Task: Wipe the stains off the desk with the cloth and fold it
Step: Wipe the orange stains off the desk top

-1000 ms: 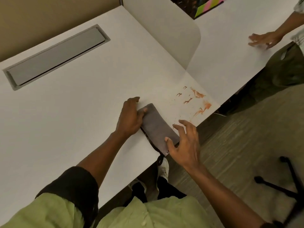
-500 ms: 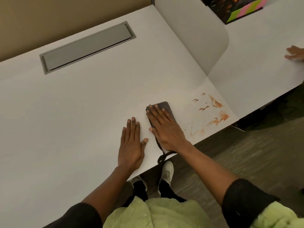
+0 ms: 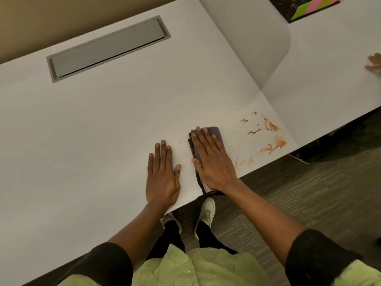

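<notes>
A folded dark grey cloth (image 3: 214, 133) lies on the white desk (image 3: 99, 124) near its front edge, one end hanging slightly over. My right hand (image 3: 212, 162) lies flat on top of it, fingers stretched out, pressing it down and covering most of it. My left hand (image 3: 162, 174) rests flat and empty on the bare desk just left of the cloth, not touching it. Orange-brown stains (image 3: 266, 137) streak the desk's front right corner, just right of the cloth.
A grey cable-tray lid (image 3: 107, 48) is set into the desk at the back left. A white rounded divider (image 3: 251, 38) separates a neighbouring desk, where another person's hand (image 3: 374, 64) rests at the right edge. A striped box (image 3: 305, 7) sits at the top right.
My left hand let go of the cloth's far end and laid itself flat on the desk beside it. My right hand moved onto the cloth and now presses it flat.
</notes>
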The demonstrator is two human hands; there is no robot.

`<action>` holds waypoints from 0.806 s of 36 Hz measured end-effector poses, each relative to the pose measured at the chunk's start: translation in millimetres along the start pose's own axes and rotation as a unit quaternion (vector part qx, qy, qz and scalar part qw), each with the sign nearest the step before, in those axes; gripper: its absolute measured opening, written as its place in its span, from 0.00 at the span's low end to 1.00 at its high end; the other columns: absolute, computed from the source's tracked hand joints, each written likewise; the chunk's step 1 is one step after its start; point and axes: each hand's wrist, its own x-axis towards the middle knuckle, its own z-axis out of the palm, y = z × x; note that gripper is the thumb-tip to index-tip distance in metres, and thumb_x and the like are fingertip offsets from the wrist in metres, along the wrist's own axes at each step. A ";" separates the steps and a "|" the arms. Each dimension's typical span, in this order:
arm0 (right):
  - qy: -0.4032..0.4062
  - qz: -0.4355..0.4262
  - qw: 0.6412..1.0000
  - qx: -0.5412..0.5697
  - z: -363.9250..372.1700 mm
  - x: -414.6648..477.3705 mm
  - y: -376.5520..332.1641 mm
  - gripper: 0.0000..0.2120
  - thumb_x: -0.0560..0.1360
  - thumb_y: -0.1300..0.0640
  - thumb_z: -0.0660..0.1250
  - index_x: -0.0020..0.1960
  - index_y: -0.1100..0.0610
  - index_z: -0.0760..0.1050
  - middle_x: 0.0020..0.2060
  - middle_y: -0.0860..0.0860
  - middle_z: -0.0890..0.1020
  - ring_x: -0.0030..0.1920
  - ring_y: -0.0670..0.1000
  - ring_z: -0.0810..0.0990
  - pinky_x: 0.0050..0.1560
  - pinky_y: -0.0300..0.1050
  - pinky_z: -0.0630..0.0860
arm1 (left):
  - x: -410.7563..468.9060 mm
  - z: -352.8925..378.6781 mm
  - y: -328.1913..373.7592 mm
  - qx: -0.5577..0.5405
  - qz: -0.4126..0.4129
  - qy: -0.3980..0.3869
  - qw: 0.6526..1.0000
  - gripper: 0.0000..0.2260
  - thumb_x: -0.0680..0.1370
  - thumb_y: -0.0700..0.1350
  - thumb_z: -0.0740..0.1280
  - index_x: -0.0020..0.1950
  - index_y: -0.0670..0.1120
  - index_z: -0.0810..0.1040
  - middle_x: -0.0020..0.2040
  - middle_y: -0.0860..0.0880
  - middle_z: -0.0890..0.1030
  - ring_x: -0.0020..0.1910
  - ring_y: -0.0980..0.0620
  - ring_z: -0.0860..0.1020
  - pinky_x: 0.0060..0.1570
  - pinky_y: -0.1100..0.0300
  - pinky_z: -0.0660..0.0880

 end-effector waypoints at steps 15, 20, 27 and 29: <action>-0.008 -0.083 0.996 0.016 18.1 -49.8 -33.4 0.38 0.83 0.53 0.56 0.86 0.59 0.41 0.86 0.57 0.44 0.87 0.53 0.42 0.86 0.56 0.51 | -0.3 -19.7 -5.6 -0.090 0.002 0.001 0.996 0.25 0.91 0.46 0.51 0.89 0.47 0.52 0.89 0.51 0.48 0.89 0.53 0.44 0.86 0.55 0.44; -0.016 -0.136 0.991 -0.003 16.7 -11.5 -36.7 0.36 0.83 0.55 0.53 0.86 0.58 0.42 0.87 0.55 0.47 0.87 0.52 0.44 0.86 0.55 0.51 | -4.2 -28.5 -20.5 -0.125 0.022 -0.016 0.992 0.25 0.91 0.45 0.53 0.89 0.47 0.52 0.89 0.52 0.47 0.88 0.56 0.45 0.85 0.60 0.44; 0.036 0.035 0.998 0.024 -6.6 64.6 -18.8 0.39 0.81 0.63 0.59 0.86 0.58 0.44 0.86 0.55 0.50 0.87 0.55 0.47 0.86 0.56 0.46 | -7.0 -31.8 -33.1 -0.138 0.028 -0.010 0.990 0.26 0.91 0.45 0.52 0.89 0.45 0.50 0.89 0.50 0.45 0.88 0.55 0.42 0.86 0.57 0.44; 0.042 0.062 0.997 0.036 -8.8 61.6 -14.7 0.38 0.82 0.63 0.58 0.86 0.58 0.44 0.87 0.55 0.50 0.87 0.54 0.47 0.86 0.56 0.46 | -8.4 -31.5 -41.2 -0.117 0.023 -0.001 0.993 0.26 0.91 0.45 0.53 0.89 0.44 0.51 0.90 0.50 0.46 0.89 0.52 0.41 0.86 0.55 0.44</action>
